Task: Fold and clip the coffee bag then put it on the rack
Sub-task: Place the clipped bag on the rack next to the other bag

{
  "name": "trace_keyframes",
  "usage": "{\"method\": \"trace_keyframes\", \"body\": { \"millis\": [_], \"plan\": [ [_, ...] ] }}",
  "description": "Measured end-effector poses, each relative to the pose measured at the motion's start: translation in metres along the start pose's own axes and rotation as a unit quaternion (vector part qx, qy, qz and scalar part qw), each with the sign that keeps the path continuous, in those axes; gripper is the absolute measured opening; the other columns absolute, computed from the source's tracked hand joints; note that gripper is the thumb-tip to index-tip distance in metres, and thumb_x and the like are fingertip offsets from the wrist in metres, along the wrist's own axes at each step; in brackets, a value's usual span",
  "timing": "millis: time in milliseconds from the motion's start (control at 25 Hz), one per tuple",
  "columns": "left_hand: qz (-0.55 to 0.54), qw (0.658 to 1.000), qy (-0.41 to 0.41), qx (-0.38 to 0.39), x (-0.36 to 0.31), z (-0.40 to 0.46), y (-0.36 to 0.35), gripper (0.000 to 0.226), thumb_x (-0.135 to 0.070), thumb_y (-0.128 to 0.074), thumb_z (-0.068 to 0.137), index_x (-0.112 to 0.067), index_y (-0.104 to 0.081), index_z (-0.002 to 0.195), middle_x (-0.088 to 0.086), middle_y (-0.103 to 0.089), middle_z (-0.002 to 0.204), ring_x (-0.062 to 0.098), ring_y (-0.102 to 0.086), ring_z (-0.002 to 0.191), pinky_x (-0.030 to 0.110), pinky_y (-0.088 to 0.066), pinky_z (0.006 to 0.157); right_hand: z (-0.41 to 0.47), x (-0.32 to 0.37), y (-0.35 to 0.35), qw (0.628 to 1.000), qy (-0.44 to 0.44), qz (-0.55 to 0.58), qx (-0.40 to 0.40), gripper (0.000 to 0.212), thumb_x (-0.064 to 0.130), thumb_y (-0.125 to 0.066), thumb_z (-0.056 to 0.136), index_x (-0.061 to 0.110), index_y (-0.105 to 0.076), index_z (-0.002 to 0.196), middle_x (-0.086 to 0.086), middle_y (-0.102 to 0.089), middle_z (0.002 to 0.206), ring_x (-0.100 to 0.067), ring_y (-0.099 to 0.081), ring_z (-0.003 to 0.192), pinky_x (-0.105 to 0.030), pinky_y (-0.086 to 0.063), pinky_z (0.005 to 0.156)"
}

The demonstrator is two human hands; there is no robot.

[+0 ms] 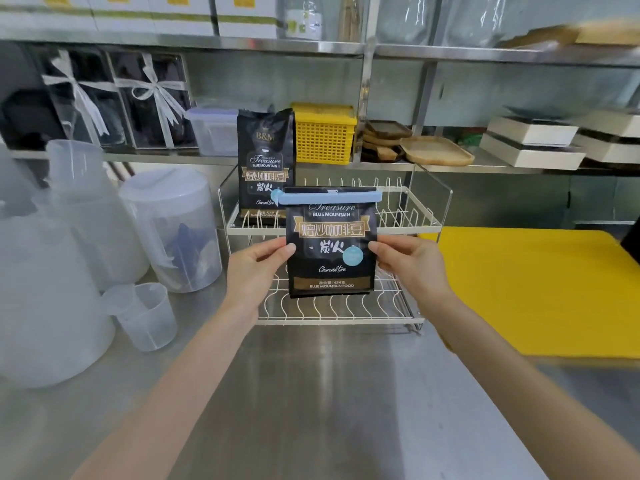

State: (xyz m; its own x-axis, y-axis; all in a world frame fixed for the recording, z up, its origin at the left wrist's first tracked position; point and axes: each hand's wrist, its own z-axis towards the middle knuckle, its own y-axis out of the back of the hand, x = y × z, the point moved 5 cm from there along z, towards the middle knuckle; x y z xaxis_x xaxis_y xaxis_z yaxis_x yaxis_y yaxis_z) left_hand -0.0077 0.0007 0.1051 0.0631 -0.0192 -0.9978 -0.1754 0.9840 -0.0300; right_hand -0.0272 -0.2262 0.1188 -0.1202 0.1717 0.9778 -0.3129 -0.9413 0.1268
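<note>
Both hands are up in front of the wire rack point(332, 318), and the coffee bag point(330, 251) sits upright between them, held in the air over the rack's lower front tier. The left hand point(254, 268) pinches the bag's left edge with thumb in front, and the right hand point(410, 263) does the same on the right edge. The top of the bag is folded down and a light blue clip point(329, 196) runs straight across the fold, its round hinge end sticking out just past the left edge.

Below the bag, the lower tier's wavy wires lie open from front rail to back. Whether the bag's base touches those wires or hangs just above them is hard to judge from this angle. On the upper tier, a second coffee bag point(266, 164) stands upright at the left end, unclipped, while the slots to its right stay free up to the right-hand frame.

To the left of the rack, crowding that side, stand a lidded clear pitcher point(171, 230), taller frosted jugs, and a small measuring cup point(147, 315) near the front. To the right, a yellow cutting mat point(533, 292) lies flat on the desk point(329, 403), its near-left corner close to the rack's right edge. The steel surface in front of the rack is bare under both forearms. Behind, a shelf carries a yellow basket point(323, 133) and wooden trays point(434, 150).
</note>
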Motion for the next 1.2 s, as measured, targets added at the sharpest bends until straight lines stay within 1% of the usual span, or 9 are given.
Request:
{"method": "trace_keyframes", "body": {
  "millis": [200, 320, 440, 520, 600, 760, 920, 1080, 1200],
  "plan": [
    [-0.009, 1.0, -0.017, -0.002, -0.031, 0.017, -0.011, 0.031, -0.014, -0.066, 0.078, -0.009, -0.064, 0.108, 0.003, -0.064, 0.101, 0.024, -0.061, 0.103, 0.04, -0.05, 0.094, 0.023, 0.03, 0.0, 1.0, 0.022, 0.002, -0.003, 0.029, 0.013, -0.064, 0.079, 0.004, -0.063, 0.107, -0.013, -0.066, 0.102, -0.021, -0.061, 0.098, -0.022, -0.053, 0.069],
    [-0.021, 0.999, -0.03, 0.011, -0.051, 0.032, -0.02, 0.032, -0.011, -0.063, 0.08, -0.005, -0.06, 0.112, 0.0, -0.061, 0.093, 0.013, -0.061, 0.087, 0.033, -0.051, 0.087, 0.039, 0.047, 0.0, 0.999, 0.041, -0.005, 0.003, 0.027, 0.013, -0.063, 0.08, 0.004, -0.064, 0.107, -0.012, -0.066, 0.1, -0.02, -0.061, 0.095, -0.024, -0.055, 0.07],
    [-0.002, 0.999, -0.045, 0.013, -0.067, 0.048, -0.026, 0.033, -0.011, -0.062, 0.081, -0.006, -0.06, 0.113, 0.004, -0.061, 0.101, 0.007, -0.059, 0.078, 0.029, -0.05, 0.083, 0.057, 0.061, -0.002, 0.999, 0.047, -0.011, -0.006, 0.027, 0.012, -0.063, 0.08, 0.004, -0.064, 0.106, -0.009, -0.065, 0.097, -0.018, -0.061, 0.09, -0.016, -0.056, 0.064],
    [-0.002, 0.999, -0.049, 0.016, -0.076, 0.062, -0.031, 0.033, -0.012, -0.063, 0.08, -0.006, -0.06, 0.113, 0.005, -0.06, 0.107, 0.011, -0.06, 0.086, 0.029, -0.05, 0.084, 0.072, 0.068, -0.002, 0.998, 0.05, -0.022, -0.019, 0.027, 0.013, -0.064, 0.08, 0.005, -0.065, 0.106, -0.012, -0.068, 0.1, -0.019, -0.062, 0.087, -0.026, -0.057, 0.074],
    [0.001, 0.999, -0.044, 0.016, -0.082, 0.076, -0.036, 0.034, -0.012, -0.062, 0.081, -0.007, -0.06, 0.114, 0.003, -0.059, 0.106, 0.012, -0.057, 0.093, 0.029, -0.05, 0.086, 0.086, 0.072, -0.004, 0.998, 0.047, -0.025, -0.024, 0.027, 0.014, -0.063, 0.08, 0.005, -0.064, 0.106, -0.013, -0.068, 0.104, -0.019, -0.062, 0.09, -0.034, -0.055, 0.081],
    [0.016, 0.999, -0.047, 0.02, -0.085, 0.105, -0.046, 0.034, -0.011, -0.062, 0.081, -0.006, -0.059, 0.115, 0.005, -0.059, 0.108, 0.014, -0.056, 0.096, 0.028, -0.05, 0.086, 0.117, 0.072, -0.009, 0.998, 0.05, -0.039, -0.023, 0.028, 0.015, -0.063, 0.081, 0.008, -0.064, 0.108, -0.012, -0.068, 0.108, -0.015, -0.06, 0.092, -0.035, -0.053, 0.084],
    [0.042, 0.997, -0.055, 0.022, -0.075, 0.14, -0.054, 0.034, -0.01, -0.061, 0.081, -0.004, -0.059, 0.114, 0.01, -0.062, 0.117, 0.016, -0.058, 0.099, 0.028, -0.049, 0.088, 0.151, 0.061, -0.018, 0.997, 0.033, -0.063, -0.037, 0.028, 0.017, -0.064, 0.079, 0.01, -0.065, 0.107, -0.012, -0.068, 0.112, -0.02, -0.061, 0.1, -0.039, -0.053, 0.09],
    [0.124, 0.989, -0.075, 0.003, -0.057, 0.174, -0.058, 0.032, -0.012, -0.063, 0.079, -0.005, -0.062, 0.111, 0.012, -0.065, 0.117, 0.022, -0.061, 0.102, 0.032, -0.051, 0.088, 0.179, 0.04, -0.029, 0.997, 0.011, -0.076, -0.017, 0.027, 0.014, -0.063, 0.081, 0.009, -0.064, 0.107, -0.011, -0.067, 0.111, -0.015, -0.055, 0.097, -0.036, -0.051, 0.089],
    [0.207, 0.972, -0.102, -0.034, -0.045, 0.19, -0.06, 0.029, -0.018, -0.066, 0.078, -0.008, -0.066, 0.106, 0.011, -0.068, 0.114, 0.022, -0.06, 0.103, 0.033, -0.047, 0.092, 0.194, 0.022, -0.037, 0.996, 0.0, -0.085, -0.007, 0.025, 0.015, -0.063, 0.08, 0.008, -0.066, 0.104, -0.012, -0.067, 0.11, -0.015, -0.055, 0.098, -0.041, -0.051, 0.091]
  ]
}}
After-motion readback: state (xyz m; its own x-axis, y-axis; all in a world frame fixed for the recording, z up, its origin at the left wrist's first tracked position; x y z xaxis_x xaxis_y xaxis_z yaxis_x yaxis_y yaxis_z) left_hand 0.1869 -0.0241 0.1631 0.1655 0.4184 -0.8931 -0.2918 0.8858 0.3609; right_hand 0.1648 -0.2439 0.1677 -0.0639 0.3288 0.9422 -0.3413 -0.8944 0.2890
